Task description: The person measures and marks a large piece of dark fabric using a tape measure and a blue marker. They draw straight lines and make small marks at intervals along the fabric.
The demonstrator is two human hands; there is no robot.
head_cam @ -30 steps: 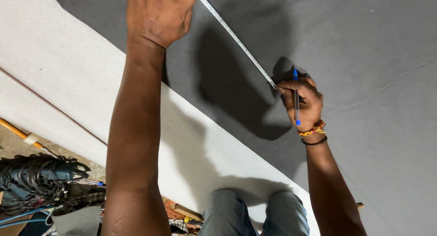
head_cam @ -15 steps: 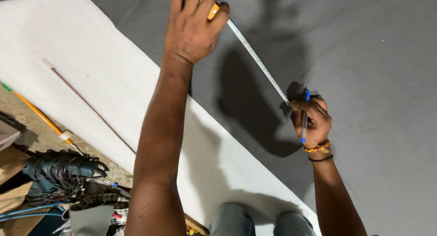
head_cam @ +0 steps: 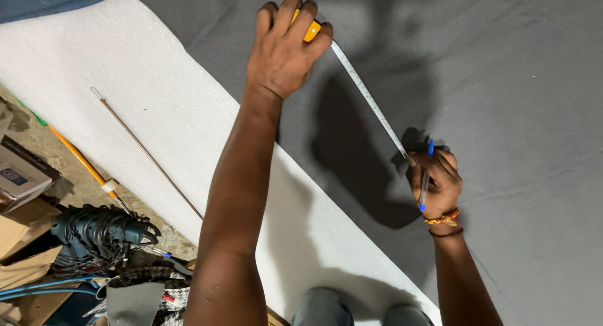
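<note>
My left hand (head_cam: 286,46) is stretched out over the grey fabric (head_cam: 515,81) and grips the yellow case of a tape measure (head_cam: 311,31). The white tape blade (head_cam: 370,103) runs from the case down and right across the fabric. My right hand (head_cam: 434,183) pins the blade's end against the fabric. The same hand also holds a blue pen (head_cam: 426,175) between its fingers. A beaded bracelet and a dark band sit on the right wrist.
A white foam sheet (head_cam: 125,93) lies under the grey fabric at left, with a thin brown rod (head_cam: 147,153) on it. Beyond its edge are an orange stick (head_cam: 81,163), a dark power tool wrapped in cable (head_cam: 94,238), cardboard boxes (head_cam: 22,175) and my knees (head_cam: 352,310).
My view has tilted up, so both hands sit lower in the frame. My left hand and the tape case are now fully in view. The tape stays stretched between the hands.
</note>
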